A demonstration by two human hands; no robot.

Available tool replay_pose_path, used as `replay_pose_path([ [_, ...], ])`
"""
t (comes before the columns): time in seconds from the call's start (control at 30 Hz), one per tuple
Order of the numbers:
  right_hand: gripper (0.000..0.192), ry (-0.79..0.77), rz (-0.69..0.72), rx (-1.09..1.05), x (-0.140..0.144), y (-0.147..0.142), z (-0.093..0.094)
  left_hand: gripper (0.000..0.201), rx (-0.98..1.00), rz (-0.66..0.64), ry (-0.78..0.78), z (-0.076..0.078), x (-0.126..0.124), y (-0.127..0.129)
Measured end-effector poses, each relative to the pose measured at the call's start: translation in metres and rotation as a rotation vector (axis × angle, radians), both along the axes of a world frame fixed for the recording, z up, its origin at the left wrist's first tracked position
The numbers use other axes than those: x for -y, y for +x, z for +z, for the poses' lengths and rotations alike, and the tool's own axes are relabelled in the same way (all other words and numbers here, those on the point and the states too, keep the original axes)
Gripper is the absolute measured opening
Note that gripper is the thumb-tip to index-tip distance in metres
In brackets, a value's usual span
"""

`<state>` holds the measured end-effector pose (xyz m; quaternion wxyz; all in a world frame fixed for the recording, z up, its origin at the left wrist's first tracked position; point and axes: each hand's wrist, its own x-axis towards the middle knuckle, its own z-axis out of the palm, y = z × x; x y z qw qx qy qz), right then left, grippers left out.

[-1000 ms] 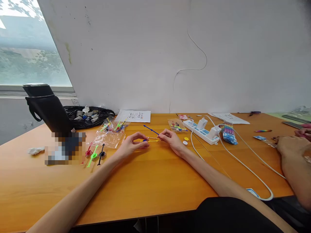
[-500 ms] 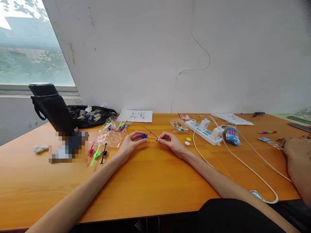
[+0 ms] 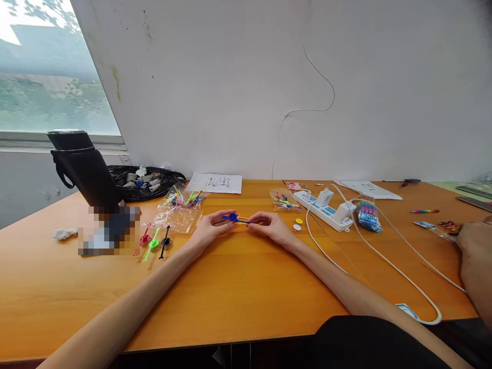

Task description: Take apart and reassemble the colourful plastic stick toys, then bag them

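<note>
- The left hand (image 3: pixel 209 228), at the centre of the frame, is pinching a round, glossy blue disc (image 3: pixel 232 217) between thumb and fingers.
- The right hand (image 3: pixel 272 228), just right of centre, is pinching one tip of a thin, straight blue arrow (image 3: pixel 241 221); the arrow's other end is reaching across to the disc at frame centre.
- A slim yellow arrow (image 3: pixel 243 224) is showing between the hands, partly hidden.
- Right of the right hand, a yellow cap (image 3: pixel 299 221) and a white cap (image 3: pixel 296 228), both small and round, are lying near each other.
- Left of centre, red (image 3: pixel 145 239), green (image 3: pixel 153 244) and black spinners (image 3: pixel 165 241) are sitting in a row, each a slender arrow over a rounded base.
- Behind them, a crinkled, clear bag (image 3: pixel 175 221) is catching the light.
- Smooth, wood-grained board is forming the table (image 3: pixel 215 297) across the lower frame.
</note>
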<state>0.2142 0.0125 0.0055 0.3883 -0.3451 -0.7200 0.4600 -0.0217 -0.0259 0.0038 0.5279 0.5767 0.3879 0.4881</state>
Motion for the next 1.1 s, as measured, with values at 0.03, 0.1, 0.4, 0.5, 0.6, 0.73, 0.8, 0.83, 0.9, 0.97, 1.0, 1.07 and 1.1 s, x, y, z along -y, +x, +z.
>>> replay_pose_path([
  [0.03,0.030,0.010,-0.005,0.008,0.000,0.000,0.000,0.059,-0.008,0.003,0.003,0.001,0.001,0.000],
  [0.1,0.030,0.037,-0.012,0.012,0.001,0.000,0.001,0.058,-0.030,0.005,0.021,0.001,0.001,0.000],
  [0.4,0.027,0.130,-0.051,0.032,0.002,0.001,0.004,0.051,-0.055,-0.041,0.091,0.000,0.002,0.004],
  [0.5,0.027,0.140,-0.054,0.048,0.002,0.001,0.003,0.050,-0.069,-0.052,0.108,-0.001,0.002,0.005],
  [0.6,0.028,0.158,-0.069,0.064,0.003,0.001,0.004,0.049,-0.071,-0.050,0.117,-0.003,0.001,0.005],
  [0.73,0.024,0.217,-0.097,0.098,0.004,0.001,0.007,0.048,-0.062,-0.059,0.129,-0.003,0.001,0.005],
  [0.8,0.021,0.276,-0.106,0.123,0.005,0.002,0.009,0.046,-0.068,-0.053,0.142,-0.001,0.003,0.006],
  [0.83,0.020,0.305,-0.102,0.137,0.006,0.003,0.010,0.046,-0.073,-0.042,0.151,0.000,0.004,0.007],
  [0.9,0.018,0.345,-0.076,0.162,0.008,0.003,0.013,0.045,-0.084,-0.016,0.169,0.002,0.006,0.008],
  [0.97,0.017,0.361,-0.047,0.178,0.010,0.004,0.014,0.048,-0.085,-0.003,0.181,0.004,0.008,0.009],
  [1.0,0.017,0.363,-0.036,0.183,0.011,0.004,0.015,0.050,-0.082,-0.002,0.186,0.005,0.008,0.009],
  [1.07,0.017,0.370,-0.022,0.193,0.012,0.003,0.015,0.053,-0.074,0.005,0.194,0.005,0.008,0.010],
  [1.1,0.017,0.373,-0.016,0.199,0.013,0.003,0.015,0.053,-0.072,0.010,0.197,0.005,0.008,0.010],
])
